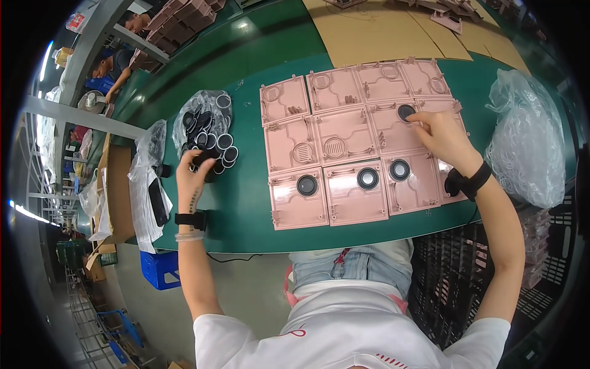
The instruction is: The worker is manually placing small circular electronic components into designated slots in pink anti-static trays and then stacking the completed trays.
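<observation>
Carefully, a black disc (405,112), pinched near its edge by the right hand (445,136) over a pink panel (391,139), is best kept level; whether piled discs (226,141) are gripped by the left hand (190,176) cannot be told.

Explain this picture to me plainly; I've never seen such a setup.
There's no machine: these are a person's bare left hand and right hand, seen from a fisheye camera worn on the head, looking down, so straight edges bend. On the green table lie pink plastic panels in rows, some carrying round speaker-like parts. The right hand's fingers touch a black disc on one panel. The left hand reaches into a heap of round black pieces; what it holds is unclear.
</observation>
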Action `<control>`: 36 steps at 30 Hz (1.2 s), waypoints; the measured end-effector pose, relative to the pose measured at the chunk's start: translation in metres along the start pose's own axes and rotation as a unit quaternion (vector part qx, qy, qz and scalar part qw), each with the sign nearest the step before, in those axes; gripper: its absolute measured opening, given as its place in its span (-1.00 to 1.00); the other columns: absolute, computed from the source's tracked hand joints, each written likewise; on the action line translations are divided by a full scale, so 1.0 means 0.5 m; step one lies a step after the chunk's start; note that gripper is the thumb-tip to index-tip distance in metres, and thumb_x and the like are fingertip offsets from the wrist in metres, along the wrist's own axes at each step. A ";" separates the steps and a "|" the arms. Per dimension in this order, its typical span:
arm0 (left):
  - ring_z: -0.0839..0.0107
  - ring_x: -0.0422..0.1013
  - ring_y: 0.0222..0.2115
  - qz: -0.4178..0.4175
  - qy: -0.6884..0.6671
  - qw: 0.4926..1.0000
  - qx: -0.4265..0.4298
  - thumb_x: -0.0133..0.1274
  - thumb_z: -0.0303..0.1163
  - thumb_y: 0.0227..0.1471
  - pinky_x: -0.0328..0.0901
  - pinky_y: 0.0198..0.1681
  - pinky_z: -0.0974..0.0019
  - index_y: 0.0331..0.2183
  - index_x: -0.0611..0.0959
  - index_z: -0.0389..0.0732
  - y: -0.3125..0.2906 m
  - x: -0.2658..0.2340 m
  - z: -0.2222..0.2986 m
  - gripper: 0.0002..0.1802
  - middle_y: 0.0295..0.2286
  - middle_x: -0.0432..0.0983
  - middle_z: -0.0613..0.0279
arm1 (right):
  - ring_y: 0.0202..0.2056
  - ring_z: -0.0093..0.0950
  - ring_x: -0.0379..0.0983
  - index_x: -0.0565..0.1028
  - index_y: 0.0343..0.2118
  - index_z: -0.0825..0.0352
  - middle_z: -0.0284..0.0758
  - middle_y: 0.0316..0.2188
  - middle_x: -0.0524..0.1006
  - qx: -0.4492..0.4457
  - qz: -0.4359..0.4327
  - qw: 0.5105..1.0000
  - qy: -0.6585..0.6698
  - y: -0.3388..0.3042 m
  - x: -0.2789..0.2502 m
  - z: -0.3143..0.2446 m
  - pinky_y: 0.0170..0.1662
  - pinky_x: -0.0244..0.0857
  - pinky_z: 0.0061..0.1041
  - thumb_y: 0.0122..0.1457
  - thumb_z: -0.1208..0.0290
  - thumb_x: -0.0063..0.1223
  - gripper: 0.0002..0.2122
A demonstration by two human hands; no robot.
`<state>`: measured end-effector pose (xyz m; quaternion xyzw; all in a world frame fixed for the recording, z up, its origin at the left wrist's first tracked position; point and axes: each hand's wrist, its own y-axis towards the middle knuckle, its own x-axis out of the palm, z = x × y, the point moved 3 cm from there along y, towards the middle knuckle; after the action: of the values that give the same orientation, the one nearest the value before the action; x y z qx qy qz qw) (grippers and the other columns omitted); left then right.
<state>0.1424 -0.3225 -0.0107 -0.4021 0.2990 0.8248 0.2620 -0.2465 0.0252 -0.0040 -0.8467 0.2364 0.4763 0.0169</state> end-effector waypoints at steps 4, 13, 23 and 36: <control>0.45 0.42 -0.29 0.054 -0.459 0.878 -0.122 0.14 -0.37 0.05 0.34 -0.23 0.42 -0.18 0.53 -0.20 -0.004 -0.016 0.016 -0.73 -0.29 0.49 0.18 | -0.71 -0.44 0.33 0.54 -0.22 0.43 -0.21 -0.76 0.39 0.006 0.005 1.000 0.001 0.001 0.000 -0.004 -0.57 0.17 -0.45 0.06 0.54 -0.04 -0.77; 0.39 0.45 -0.31 -0.198 -0.758 0.567 -0.255 -0.12 -0.29 0.22 0.36 -0.33 0.45 -0.07 0.40 -0.19 -0.143 0.113 0.381 -0.72 -0.26 0.47 0.18 | -0.65 -0.71 0.27 0.53 -0.20 0.41 -0.43 -0.64 0.46 0.022 -0.048 0.970 0.238 -0.048 0.003 -0.159 -0.56 0.16 -0.69 0.12 0.54 0.02 -0.81; 0.42 0.45 -0.42 -0.321 -0.672 0.612 -0.267 -0.26 -0.13 0.26 0.32 -0.47 0.46 -0.12 0.39 -0.21 -0.181 0.220 0.547 -0.64 -0.35 0.46 0.23 | -0.65 -0.80 0.21 0.52 -0.36 0.38 -0.48 -0.63 0.44 0.000 -0.089 0.951 0.298 -0.090 -0.014 -0.229 -0.57 0.08 -0.76 0.04 0.53 0.17 -0.90; 0.37 0.47 -0.40 -0.240 -0.713 0.596 -0.280 -0.34 -0.04 0.24 0.29 -0.52 0.46 -0.14 0.45 -0.24 -0.179 0.227 0.529 -0.53 -0.39 0.47 0.20 | -0.69 -0.74 0.19 0.51 -0.32 0.39 -0.43 -0.64 0.45 -0.085 0.020 0.960 0.267 -0.078 -0.012 -0.208 -0.61 0.06 -0.70 0.05 0.55 0.16 -0.87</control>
<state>0.0074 -0.0535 0.0024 0.2037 -0.3367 0.7991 0.4545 -0.1498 0.0356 0.0498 -0.9366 0.2073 0.2517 -0.1286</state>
